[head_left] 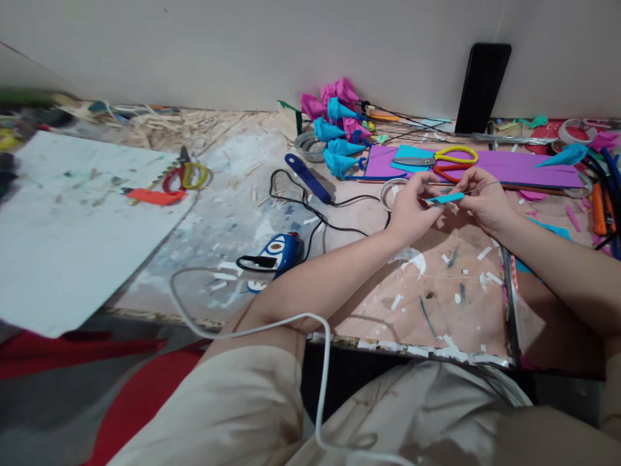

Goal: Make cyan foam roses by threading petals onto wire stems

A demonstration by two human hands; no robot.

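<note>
A small strip of blue paper (447, 198) with a thin wire running out of its right end is held between my two hands. My left hand (416, 206) pinches the paper's left end, fingers closed. At its other end my right hand (481, 198) is closed on the wire and the paper's edge. Just beyond the hands, scissors with yellow and orange handles (455, 156) lie on purple paper (514, 167) and a blue paper piece (406, 153). A roll of tape (388, 193) sits beside my left hand, partly hidden by it.
Pink and blue paper flowers (339, 147) on dark stems lie at the back. A black phone (483, 87) leans on the wall. Left are a blue corded device (281, 255), pliers (182, 176) and a white board (82, 233). A white cable (324, 362) crosses my lap.
</note>
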